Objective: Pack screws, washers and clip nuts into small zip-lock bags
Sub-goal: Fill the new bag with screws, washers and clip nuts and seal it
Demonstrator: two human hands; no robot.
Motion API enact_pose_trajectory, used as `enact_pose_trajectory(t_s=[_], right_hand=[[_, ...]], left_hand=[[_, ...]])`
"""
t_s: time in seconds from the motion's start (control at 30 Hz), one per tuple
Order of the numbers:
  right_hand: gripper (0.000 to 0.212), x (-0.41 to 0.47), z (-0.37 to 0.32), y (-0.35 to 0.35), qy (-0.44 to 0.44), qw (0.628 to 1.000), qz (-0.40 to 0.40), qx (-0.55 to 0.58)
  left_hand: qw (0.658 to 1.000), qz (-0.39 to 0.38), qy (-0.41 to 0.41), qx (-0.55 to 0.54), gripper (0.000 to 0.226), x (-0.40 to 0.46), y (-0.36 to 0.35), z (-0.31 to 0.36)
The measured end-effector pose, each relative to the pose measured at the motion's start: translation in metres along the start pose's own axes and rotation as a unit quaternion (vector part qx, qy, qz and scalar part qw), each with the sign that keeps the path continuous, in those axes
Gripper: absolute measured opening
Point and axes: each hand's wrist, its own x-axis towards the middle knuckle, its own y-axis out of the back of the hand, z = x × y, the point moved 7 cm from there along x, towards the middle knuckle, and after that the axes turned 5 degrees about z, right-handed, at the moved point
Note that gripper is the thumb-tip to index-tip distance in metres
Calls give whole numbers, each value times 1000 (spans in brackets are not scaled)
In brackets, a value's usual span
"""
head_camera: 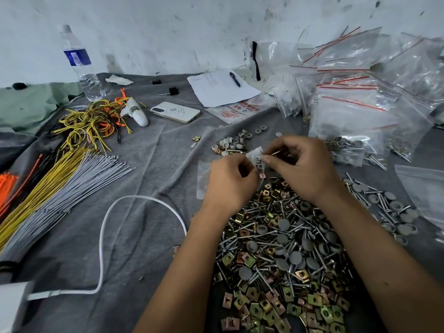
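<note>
Holding a small zip-lock bag (255,157) just above the grey cloth (149,188), between both hands, over the far edge of the hardware heap. Pinching the bag's near side with curled fingers of the left hand (230,182), mouth turned toward the other hand. Gripping a screw (276,153) in the curled fingertips of the right hand (304,169), its tip touching the bag's mouth, with more metal parts showing dimly through the plastic. Lying flat under the left hand, another clear bag (203,179). Spreading beneath both forearms, a loose pile of screws (269,227), grey round washers (283,224) and brass-coloured clip nuts (264,306), all mixed and touching. Sitting just beyond the hands, a small cluster of grey caps (231,143). Trailing off to the right, more screws with grey washers (389,207). Stacking up at the far right against the wall, filled and empty red-striped zip-lock bags (355,104). Resting further back, a sheet of paper (223,88) with a pen (234,79) on it, and near it a phone (175,112) face down. Standing at the far left, a water bottle (80,63). Lying along the left, bundles of yellow, grey and orange cable ties (55,179), with a white cord (103,236) looping across the cloth nearby.
</note>
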Motion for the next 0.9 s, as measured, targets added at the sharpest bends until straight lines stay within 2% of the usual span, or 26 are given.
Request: enact_pose_trajectory(t_s=[0.17,0.33,0.6,0.9], right_hand=[[14,1,-2,-5,54,993,-22,-99],[17,1,-2,-11,98,973,-68,-198],[15,-2,-21,-15,180,965,-50,-183],[18,-3,-26,-5,191,971,25,-143]], left_hand=[[1000,5,18,-18,18,0,0,0],[997,55,56,-26,19,2,8,-5],[999,17,23,-26,16,0,4,4],[998,3,34,-52,17,1,2,2]])
